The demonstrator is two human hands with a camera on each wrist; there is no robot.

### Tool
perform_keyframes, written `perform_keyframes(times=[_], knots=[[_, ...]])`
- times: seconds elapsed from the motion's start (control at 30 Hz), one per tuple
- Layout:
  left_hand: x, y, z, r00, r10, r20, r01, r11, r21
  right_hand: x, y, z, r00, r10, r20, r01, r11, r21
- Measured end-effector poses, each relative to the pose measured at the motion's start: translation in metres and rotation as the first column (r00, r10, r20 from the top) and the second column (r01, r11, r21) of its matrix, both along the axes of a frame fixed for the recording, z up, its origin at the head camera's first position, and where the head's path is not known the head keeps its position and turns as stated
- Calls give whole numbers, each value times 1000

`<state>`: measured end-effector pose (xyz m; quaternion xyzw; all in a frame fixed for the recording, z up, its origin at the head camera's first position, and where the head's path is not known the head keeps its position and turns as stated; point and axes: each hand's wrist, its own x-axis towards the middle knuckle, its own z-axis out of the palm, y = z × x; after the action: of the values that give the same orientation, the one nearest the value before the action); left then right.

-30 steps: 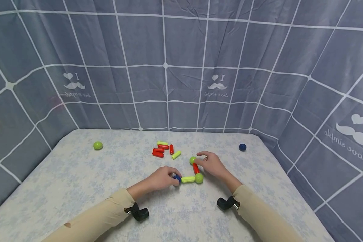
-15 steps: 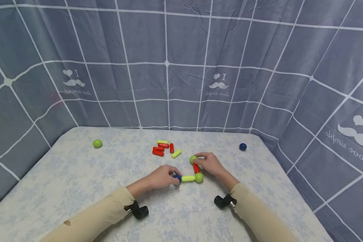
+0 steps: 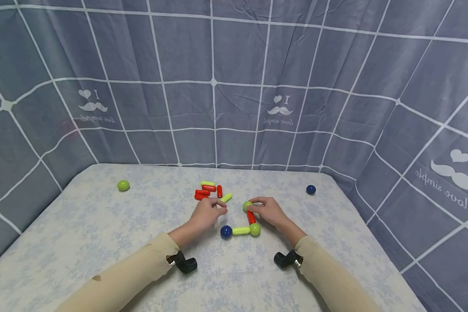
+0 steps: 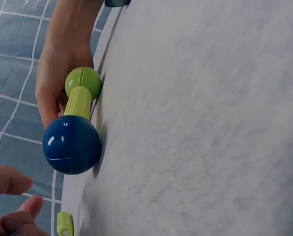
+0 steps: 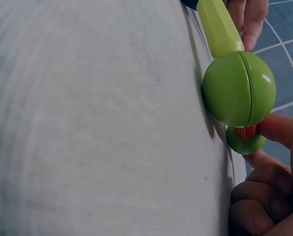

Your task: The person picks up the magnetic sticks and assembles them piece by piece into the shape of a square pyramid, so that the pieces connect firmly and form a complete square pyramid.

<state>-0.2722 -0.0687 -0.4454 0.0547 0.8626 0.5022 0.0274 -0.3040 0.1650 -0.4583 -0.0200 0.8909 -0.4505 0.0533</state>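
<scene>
On the pale cloth-covered table (image 3: 101, 225) lies an L-shaped chain: a blue ball (image 3: 226, 232), a yellow-green stick (image 3: 241, 230), a green corner ball (image 3: 255, 229), a red stick (image 3: 251, 217) and a second green ball (image 3: 248, 206). My right hand (image 3: 267, 210) pinches that second green ball (image 5: 245, 142) at the red stick's far end. My left hand (image 3: 208, 212) hovers off the blue ball (image 4: 72, 145), fingers loosely curled and holding nothing, close to a loose yellow-green stick (image 3: 227, 198).
A small pile of red and yellow-green sticks (image 3: 208, 190) lies just beyond my left hand. A lone green ball (image 3: 123, 185) sits far left, a lone blue ball (image 3: 310, 189) far right. Grey checked curtains (image 3: 234, 86) wall the table on three sides.
My left hand let go of the blue ball and moved up toward the loose sticks. My right hand closed its fingers on the far green ball and stayed there.
</scene>
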Motion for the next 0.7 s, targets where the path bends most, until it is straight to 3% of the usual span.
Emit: perform_keyframes(times=[0.2,0.37,0.7], knots=[[-13,5,-3,995,102,20,-102,995,15,-1,1,-1,1000,12,0,-12,1000,1],[-21,9,-4,986,168,-15,-168,986,2,-2,2,-2,1000,14,-7,-14,1000,1],[-28,15,-6,969,240,-52,-244,965,-101,-1,2,-2,1000,14,-17,-14,1000,-6]])
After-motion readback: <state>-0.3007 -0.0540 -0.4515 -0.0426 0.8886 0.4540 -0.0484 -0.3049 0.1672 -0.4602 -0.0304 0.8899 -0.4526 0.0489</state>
